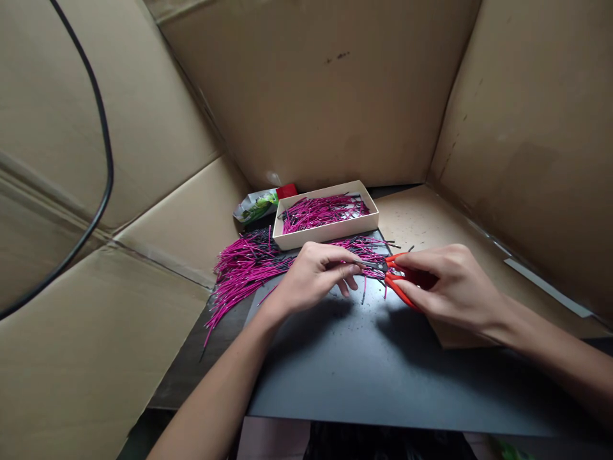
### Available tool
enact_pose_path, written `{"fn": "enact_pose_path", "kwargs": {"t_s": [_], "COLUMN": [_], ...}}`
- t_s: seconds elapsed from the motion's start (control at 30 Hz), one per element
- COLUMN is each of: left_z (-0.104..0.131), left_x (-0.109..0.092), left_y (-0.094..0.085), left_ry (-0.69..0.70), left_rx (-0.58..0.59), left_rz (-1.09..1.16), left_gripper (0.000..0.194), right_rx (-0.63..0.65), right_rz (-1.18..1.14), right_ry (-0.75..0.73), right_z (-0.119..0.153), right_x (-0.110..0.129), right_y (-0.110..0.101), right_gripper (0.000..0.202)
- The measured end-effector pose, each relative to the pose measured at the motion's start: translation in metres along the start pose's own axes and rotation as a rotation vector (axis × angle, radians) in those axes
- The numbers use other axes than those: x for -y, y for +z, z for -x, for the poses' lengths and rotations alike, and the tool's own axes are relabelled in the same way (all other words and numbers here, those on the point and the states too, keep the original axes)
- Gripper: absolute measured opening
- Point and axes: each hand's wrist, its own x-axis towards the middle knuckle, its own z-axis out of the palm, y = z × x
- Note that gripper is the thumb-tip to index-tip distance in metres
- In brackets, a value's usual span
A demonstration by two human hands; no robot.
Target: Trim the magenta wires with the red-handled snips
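Note:
Red-handled pliers or cutters (402, 291) are in my right hand (447, 284), its fingers wrapped round the handles. Their dark jaws point left, up to the fingertips of my left hand (318, 275). Thumb and index finger of that hand are pinched at the jaws; what lies between them is too small to make out. Behind both hands, magenta wires with black ends (249, 262) lie in a loose heap. More such wires (320, 212) fill a shallow cream box (330, 231) at the back.
A grey board (335, 377) lies under the hands, with small dark bits on it. Tall cardboard walls (311, 96) stand around. A crumpled green and white packet (258, 206) sits left of the box. A black cable (103, 128) hangs at the left.

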Motion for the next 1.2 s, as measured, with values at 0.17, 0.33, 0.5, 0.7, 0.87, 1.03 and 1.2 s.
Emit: {"fn": "enact_pose_path", "kwargs": {"t_s": [0.17, 0.33, 0.5, 0.7, 0.87, 1.03, 1.2], "left_z": [-0.0014, -0.0024, -0.0026, -0.0034, -0.0037, -0.0036, -0.003], "left_x": [-0.0006, -0.0021, -0.0042, -0.0059, -0.0049, -0.0025, -0.0028], "left_y": [0.0, -0.0022, -0.0036, -0.0031, -0.0037, -0.0047, -0.004], "left_ry": [0.058, 0.106, 0.124, 0.135, 0.163, 0.162, 0.15], "left_rx": [-0.002, -0.01, -0.03, -0.042, -0.045, -0.028, -0.022], "left_rz": [-0.065, -0.128, -0.175, -0.221, -0.244, -0.228, -0.227], "left_gripper": [0.02, 0.019, 0.021, 0.02, 0.019, 0.019, 0.02], "right_rx": [0.009, 0.01, -0.019, -0.002, 0.009, 0.007, -0.014], "right_rz": [-0.006, 0.006, -0.007, -0.013, -0.008, 0.015, 0.014], "right_ry": [-0.018, -0.026, 0.003, 0.026, 0.009, -0.02, -0.018], "right_z": [-0.0009, -0.0007, -0.0012, -0.0013, -0.0005, -0.0005, -0.001], "right_x": [-0.0027, -0.0051, -0.0024, 0.0003, -0.002, -0.0054, -0.003], "right_y": [0.0002, -0.0006, -0.0008, -0.0004, -0.0009, -0.001, -0.0009], "right_gripper": [0.014, 0.015, 0.015, 0.014, 0.016, 0.016, 0.017]}}
